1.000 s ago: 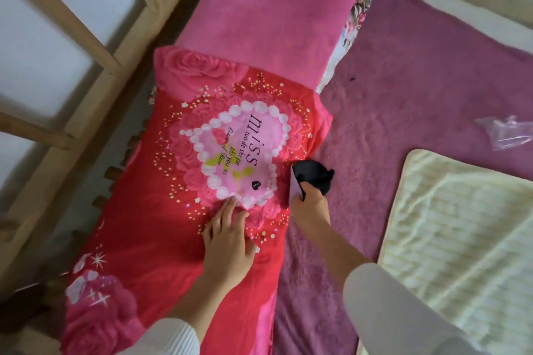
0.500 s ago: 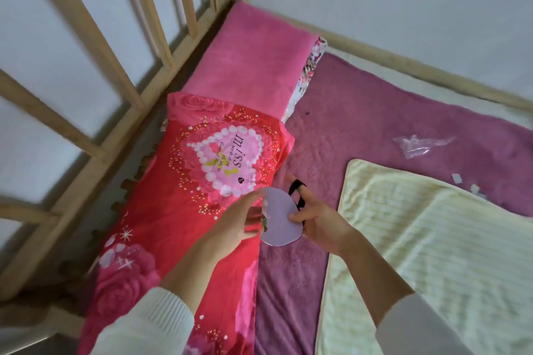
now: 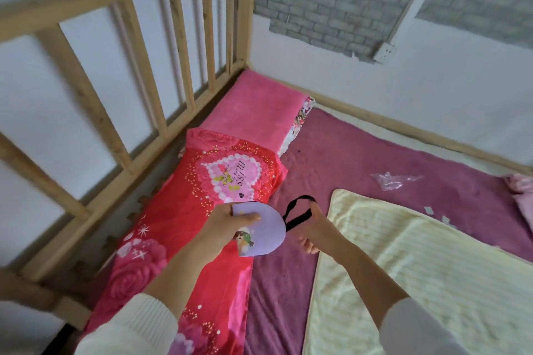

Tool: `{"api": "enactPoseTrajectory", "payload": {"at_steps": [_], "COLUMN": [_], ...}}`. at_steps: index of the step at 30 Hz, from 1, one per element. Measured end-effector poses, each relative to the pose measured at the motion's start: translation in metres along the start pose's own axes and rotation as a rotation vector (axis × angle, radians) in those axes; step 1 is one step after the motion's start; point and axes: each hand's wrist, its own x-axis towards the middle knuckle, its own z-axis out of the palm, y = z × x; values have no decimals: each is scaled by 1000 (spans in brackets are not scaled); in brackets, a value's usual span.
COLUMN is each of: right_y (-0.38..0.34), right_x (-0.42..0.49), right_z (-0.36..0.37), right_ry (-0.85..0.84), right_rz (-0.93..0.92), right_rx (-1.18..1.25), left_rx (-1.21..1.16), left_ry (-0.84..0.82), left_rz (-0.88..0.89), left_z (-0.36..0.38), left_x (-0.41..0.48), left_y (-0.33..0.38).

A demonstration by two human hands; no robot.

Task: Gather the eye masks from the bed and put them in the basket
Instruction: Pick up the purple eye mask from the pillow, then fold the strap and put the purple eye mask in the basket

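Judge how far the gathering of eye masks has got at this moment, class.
Done: one lilac eye mask is lifted off the bed. In hand: the left hand pinches its pad, and the right hand holds its black strap. Left: putting it in the basket, which is not in view; no other masks show on the purple blanket.

Both arms reached forward in cream knitted sleeves, forearms bare. The left hand (image 3: 227, 222) was raised, thumb on top and fingers beneath, pinching the near edge of a lilac fabric eye mask (image 3: 259, 229). The right hand (image 3: 313, 228) was held just beside it, fingers curled, its fingertips hooked through the mask's black elastic strap (image 3: 298, 212), pulling it taut.
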Motion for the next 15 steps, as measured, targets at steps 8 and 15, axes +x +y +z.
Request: {"api": "enactPoseTrajectory", "payload": {"at_steps": [8,15], "right_y": [17,28], "right_x": [-53,-116], "right_z": [-11,-30], "right_ry": [188,-177], "right_rz": [-258,-651], "right_rx": [-695,504], "left_rx": [13,67], "left_ry": [222,542], "left_rz": [157,194], "left_z": [-6,20], "left_x": [-75,-145], "left_y": [7,-32]}}
